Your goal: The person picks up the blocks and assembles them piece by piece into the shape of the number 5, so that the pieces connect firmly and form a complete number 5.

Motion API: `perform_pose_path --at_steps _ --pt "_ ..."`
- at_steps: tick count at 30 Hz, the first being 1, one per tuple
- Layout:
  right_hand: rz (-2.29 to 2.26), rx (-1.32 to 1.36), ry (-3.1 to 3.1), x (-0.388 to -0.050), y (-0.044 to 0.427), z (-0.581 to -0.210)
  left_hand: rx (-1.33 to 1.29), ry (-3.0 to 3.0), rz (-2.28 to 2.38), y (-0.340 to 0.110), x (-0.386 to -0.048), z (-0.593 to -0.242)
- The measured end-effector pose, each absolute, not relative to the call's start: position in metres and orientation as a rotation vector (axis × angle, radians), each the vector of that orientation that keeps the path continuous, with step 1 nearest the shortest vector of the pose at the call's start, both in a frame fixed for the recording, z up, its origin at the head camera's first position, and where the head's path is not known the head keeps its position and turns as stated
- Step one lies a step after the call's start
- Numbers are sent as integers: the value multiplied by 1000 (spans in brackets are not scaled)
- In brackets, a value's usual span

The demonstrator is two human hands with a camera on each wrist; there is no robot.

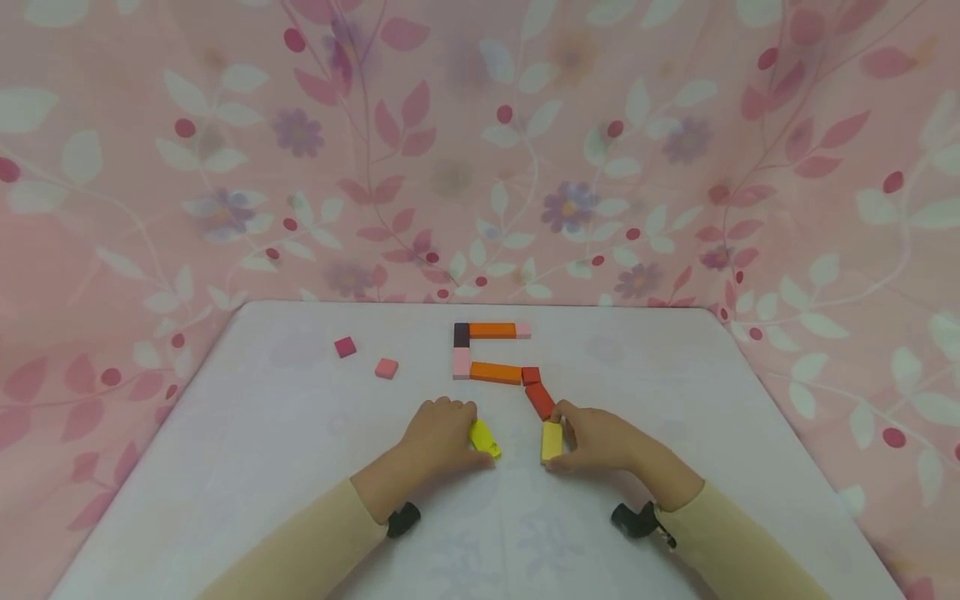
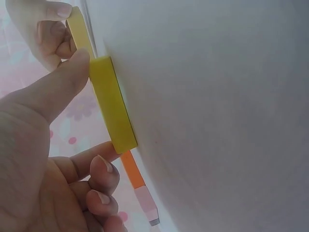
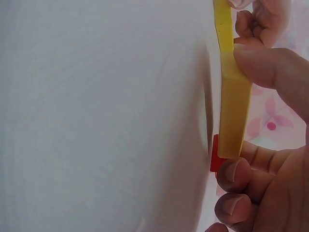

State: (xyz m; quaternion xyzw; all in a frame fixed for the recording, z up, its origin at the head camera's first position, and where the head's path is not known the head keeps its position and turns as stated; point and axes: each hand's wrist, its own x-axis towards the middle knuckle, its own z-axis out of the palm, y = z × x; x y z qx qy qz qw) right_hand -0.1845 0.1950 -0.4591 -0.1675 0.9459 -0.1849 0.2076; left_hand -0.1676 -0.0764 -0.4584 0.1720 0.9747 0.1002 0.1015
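The left hand (image 1: pixel 442 437) pinches a bright yellow block (image 1: pixel 484 438) between thumb and index finger; the left wrist view shows the block (image 2: pixel 113 105) gripped at its two ends. Over to the right, a pale yellow block (image 1: pixel 551 443) is pinched lengthwise by the right hand (image 1: pixel 603 440), thumb on the near end, as the block (image 3: pixel 235 106) also shows in the right wrist view. This pale block lies just below a slanted red block (image 1: pixel 540 401); whether they touch I cannot tell. A small red block (image 1: pixel 531 376) adjoins the slanted one's upper end.
An orange block (image 1: pixel 496 373) runs left from the small red one to a pink block (image 1: pixel 461 363). Above stand a dark block (image 1: pixel 462 335), another orange block (image 1: pixel 492 331) and a small pink block (image 1: pixel 523 331). Two loose blocks, crimson (image 1: pixel 345 347) and pink (image 1: pixel 386 368), lie left on the white table (image 1: pixel 300 433).
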Motion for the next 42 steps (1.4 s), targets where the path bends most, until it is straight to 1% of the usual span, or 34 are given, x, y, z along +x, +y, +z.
perform_pose_path --at_steps 11,16,22,32,42 --pt "-475 -487 2649 -185 192 -461 518 2907 234 -77 -166 -456" --pt "-466 -462 2647 -183 191 -461 550 2862 311 -81 -168 -458" --pt "-458 -461 2637 -183 195 -457 624 2771 416 -88 -177 -460" --pt "-425 -438 2634 -183 196 -450 615 2667 588 -96 -191 -460" --pt "-405 -441 2637 -183 195 -452 623 2685 614 -100 -198 -466"
